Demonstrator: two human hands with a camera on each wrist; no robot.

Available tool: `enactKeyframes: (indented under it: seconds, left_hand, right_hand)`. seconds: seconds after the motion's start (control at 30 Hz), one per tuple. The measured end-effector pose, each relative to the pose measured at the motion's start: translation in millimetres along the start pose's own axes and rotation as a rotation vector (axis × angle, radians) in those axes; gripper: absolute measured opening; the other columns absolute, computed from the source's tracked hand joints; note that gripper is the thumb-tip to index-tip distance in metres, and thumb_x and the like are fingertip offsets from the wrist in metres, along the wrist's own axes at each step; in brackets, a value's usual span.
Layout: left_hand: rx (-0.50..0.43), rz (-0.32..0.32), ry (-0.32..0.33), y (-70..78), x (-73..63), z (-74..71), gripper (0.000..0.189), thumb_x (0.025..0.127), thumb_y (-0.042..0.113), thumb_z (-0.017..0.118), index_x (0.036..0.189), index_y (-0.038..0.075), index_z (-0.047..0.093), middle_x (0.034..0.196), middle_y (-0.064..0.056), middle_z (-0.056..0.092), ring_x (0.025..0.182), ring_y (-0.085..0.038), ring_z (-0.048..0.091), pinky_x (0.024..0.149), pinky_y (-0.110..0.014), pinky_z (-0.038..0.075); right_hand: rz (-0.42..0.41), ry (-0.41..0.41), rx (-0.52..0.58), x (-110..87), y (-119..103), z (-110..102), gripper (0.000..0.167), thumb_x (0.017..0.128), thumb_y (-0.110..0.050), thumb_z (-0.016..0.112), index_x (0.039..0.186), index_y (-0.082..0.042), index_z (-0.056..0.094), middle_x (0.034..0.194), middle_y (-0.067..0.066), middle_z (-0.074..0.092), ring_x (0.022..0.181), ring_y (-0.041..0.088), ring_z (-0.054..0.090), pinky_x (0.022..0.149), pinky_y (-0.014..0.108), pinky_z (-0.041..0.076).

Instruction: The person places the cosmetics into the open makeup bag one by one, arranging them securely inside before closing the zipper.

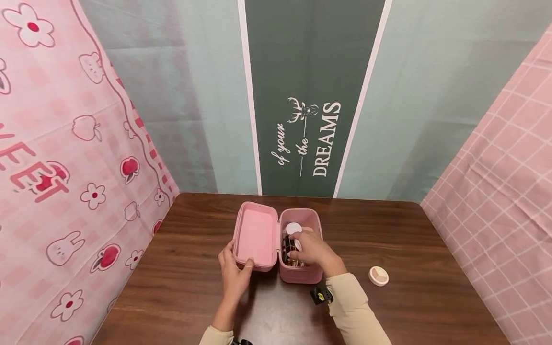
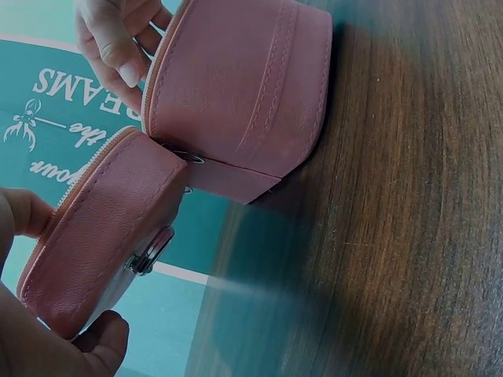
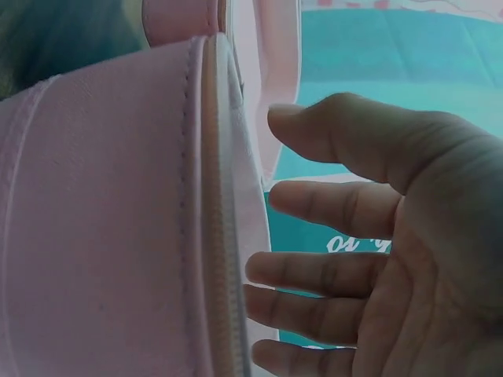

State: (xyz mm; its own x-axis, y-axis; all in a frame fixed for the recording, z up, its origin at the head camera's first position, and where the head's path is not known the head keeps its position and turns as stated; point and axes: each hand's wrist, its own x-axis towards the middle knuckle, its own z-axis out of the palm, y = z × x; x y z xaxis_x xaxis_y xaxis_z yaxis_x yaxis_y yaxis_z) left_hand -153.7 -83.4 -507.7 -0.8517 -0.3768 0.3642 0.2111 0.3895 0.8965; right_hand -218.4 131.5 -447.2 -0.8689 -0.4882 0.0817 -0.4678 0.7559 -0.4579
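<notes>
A pink zippered makeup case (image 1: pixel 300 275) stands on the table with its lid (image 1: pixel 257 232) folded out to the left. My left hand (image 1: pixel 235 273) holds that lid by its edge, the thumb on the near side. In the left wrist view the fingers wrap round the lid (image 2: pixel 98 228) beside its metal clasp (image 2: pixel 149 251). Over the case's mouth, my right hand (image 1: pixel 314 248) reaches inside. Its fingers look spread and loosely straight in the right wrist view, holding nothing visible. Dark cosmetic items (image 1: pixel 290 244) and a round white piece (image 1: pixel 293 228) lie inside, partly hidden by the hand.
A small round white compact (image 1: pixel 379 276) with pale segments lies on the wooden table (image 1: pixel 207 230) to the right of the case. Printed cloths hang behind the table and along both sides.
</notes>
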Motion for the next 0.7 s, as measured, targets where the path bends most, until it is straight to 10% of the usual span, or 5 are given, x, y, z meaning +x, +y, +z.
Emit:
enactKeyframes:
  seconds: [0.7]
  left_hand:
    - [-0.017,-0.013,-0.010,0.9,4.6,0.9,0.069,0.065,-0.004,0.067,0.130,0.002,0.044,0.121,-0.018,0.040,0.112,-0.032,0.044,0.090,-0.043,0.033]
  right_hand:
    - [0.012,0.239,-0.056,-43.2,13.9,-3.5,0.036,0.072,-0.018,0.074,0.104,-0.004,0.067,0.112,0.017,0.060,0.100,0.033,0.058,0.081,0.047,0.046]
